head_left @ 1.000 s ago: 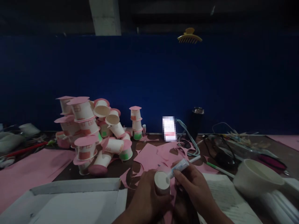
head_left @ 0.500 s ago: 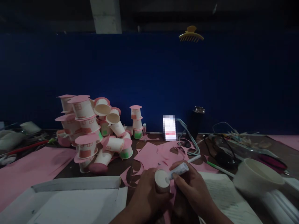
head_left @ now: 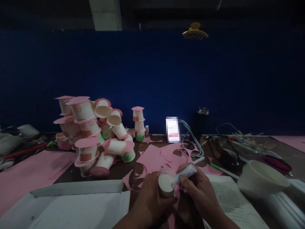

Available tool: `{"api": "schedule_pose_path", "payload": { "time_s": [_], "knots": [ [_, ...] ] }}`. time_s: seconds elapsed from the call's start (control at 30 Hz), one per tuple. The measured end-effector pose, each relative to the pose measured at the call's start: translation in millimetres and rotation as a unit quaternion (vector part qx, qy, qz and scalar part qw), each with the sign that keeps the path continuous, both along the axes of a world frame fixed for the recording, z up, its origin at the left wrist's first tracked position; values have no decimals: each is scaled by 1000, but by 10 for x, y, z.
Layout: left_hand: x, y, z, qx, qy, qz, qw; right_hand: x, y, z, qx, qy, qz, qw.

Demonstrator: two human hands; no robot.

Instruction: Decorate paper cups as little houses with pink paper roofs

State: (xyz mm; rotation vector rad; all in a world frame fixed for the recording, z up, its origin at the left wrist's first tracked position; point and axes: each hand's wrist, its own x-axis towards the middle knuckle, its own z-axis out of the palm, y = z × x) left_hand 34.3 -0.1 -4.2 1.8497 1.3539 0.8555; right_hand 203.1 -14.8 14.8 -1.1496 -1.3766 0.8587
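My left hand (head_left: 149,198) is wrapped round a small paper cup (head_left: 166,185) held upside down, its white base facing up. My right hand (head_left: 196,190) grips a white glue tube (head_left: 187,173), and the tube's tip rests on the cup's base. Both hands are low in the middle of the view, above pink paper scraps (head_left: 162,157) on the dark table.
A heap of cups with pink paper lids (head_left: 90,136) stands at the left, a stack of three cups (head_left: 138,124) behind. A white tray (head_left: 71,206) lies at the front left, a white bowl (head_left: 260,179) at the right. Cables (head_left: 222,149), a dark flask (head_left: 201,122) and a blue wall (head_left: 152,79) are behind.
The glue tube's tip has shifted slightly across the cup's base. The view has tilted a little; the hands stay where they were.
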Motion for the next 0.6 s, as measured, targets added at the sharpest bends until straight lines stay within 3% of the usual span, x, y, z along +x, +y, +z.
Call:
{"api": "schedule_pose_path", "payload": {
  "time_s": [0.27, 0.6],
  "knots": [
    [6, -6, -24, 8, 2, 5, 1000, -42, -7, 84, 13, -102, -1, 995],
    [-8, -32, 33, -7, -3, -5, 1000, -32, 16, 83, 8, -173, -89, 981]
  ]
}}
